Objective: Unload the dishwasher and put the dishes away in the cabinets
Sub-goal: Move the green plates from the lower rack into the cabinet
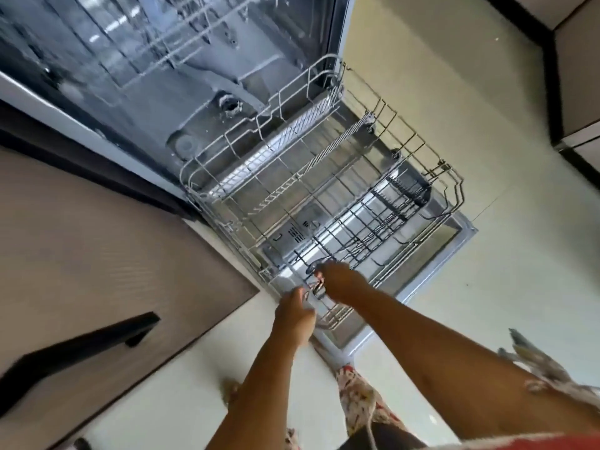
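Note:
The dishwasher (194,102) stands open with its lower wire rack (324,190) pulled out over the lowered door (454,235). The rack looks bare apart from a few small metal utensils (316,282) at its near corner. My right hand (341,282) is closed around those utensils, just above the rack's wires. My left hand (293,310) is curled at the rack's near rim, right beside them; motion blur hides whether it grips anything.
A beige cabinet front (107,261) with a long black handle (81,349) is at my left. Pale floor tiles (487,157) lie to the right of the door. More cabinets (578,76) stand at the far right. The upper rack (181,37) sits inside the tub.

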Tool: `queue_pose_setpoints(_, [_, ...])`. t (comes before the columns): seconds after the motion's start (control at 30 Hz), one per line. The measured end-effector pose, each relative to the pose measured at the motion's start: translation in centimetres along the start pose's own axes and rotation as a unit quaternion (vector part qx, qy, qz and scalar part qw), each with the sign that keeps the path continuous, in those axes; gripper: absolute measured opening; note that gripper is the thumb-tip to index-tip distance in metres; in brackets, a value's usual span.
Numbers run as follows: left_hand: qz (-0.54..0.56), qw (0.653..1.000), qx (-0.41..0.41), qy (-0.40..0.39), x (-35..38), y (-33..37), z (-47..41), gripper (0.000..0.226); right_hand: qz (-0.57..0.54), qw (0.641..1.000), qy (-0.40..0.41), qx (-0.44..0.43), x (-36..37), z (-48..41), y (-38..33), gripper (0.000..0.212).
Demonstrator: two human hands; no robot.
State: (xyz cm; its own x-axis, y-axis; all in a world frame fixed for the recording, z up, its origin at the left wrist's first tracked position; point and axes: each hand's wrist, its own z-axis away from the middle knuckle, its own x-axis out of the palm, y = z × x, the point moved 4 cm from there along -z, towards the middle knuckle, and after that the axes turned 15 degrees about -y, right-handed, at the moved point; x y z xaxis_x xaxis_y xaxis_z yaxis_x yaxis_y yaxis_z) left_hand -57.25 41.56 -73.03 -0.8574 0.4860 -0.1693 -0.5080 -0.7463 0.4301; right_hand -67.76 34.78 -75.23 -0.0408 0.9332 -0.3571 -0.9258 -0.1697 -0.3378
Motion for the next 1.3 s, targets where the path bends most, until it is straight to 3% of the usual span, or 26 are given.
queue_pose_setpoints(0.17, [-0.027, 0.999, -0.019, 0.005, -0.4, 0.4, -2.1, 0.046, 0.057, 0.997, 0.048, 0.006, -3.2, -2.3, 3.1, 0.050])
queue_pose_setpoints(0.27, [-0.032, 0.999, -0.036, 0.020, -1.4, 0.1, -3.4, 0.044, 0.081, 0.996, 0.019, -0.010, -3.4, -4.1, 2.7, 0.045])
queue_pose_setpoints(0.37, [-0.025, 0.999, -0.042, 0.014, -1.1, -0.4, -3.4, 0.043, 0.184, 0.983, 0.007, -0.002, -2.7, -4.9, 1.7, 0.039])
queue_pose_setpoints(0.53, [0.038, 0.999, -0.034, 0.003, -0.5, -1.1, -3.5, 0.041, 0.263, 0.963, 0.062, 0.009, -2.5, -5.0, 1.6, 0.031])
queue_pose_setpoints(0.73, [0.165, 0.986, -0.020, 0.010, 0.0, -1.3, -2.9, 0.036, 0.211, 0.957, 0.185, -0.067, -3.8, -2.9, 0.3, 0.025])
queue_pose_setpoints(0.8, [0.212, 0.977, 0.003, 0.032, -0.2, -1.1, -2.6, 0.035, 0.170, 0.951, 0.239, -0.098, -4.6, -1.9, -0.6, 0.022])
queue_pose_setpoints(0.87, [0.220, 0.973, 0.046, 0.060, -0.6, -0.4, -2.1, 0.036, 0.061, 0.954, 0.261, -0.131, -5.5, -0.9, -1.4, 0.024])
queue_pose_setpoints(0.97, [0.204, 0.968, 0.108, 0.097, -1.3, 1.1, -1.0, 0.035, -0.170, 0.953, 0.190, -0.164, -6.0, 0.1, -2.3, 0.028])
queue_pose_setpoints(1.07, [0.197, 0.962, 0.136, 0.128, -2.3, 2.1, -0.1, 0.025, -0.395, 0.899, 0.081, -0.171, -5.1, 0.6, -2.1, 0.029])
queue_pose_setpoints(1.3, [0.156, 0.981, 0.085, 0.078, -2.6, 1.5, 0.3, 0.028, -0.490, 0.858, 0.012, -0.155, -3.0, 0.7, 0.9, 0.015])
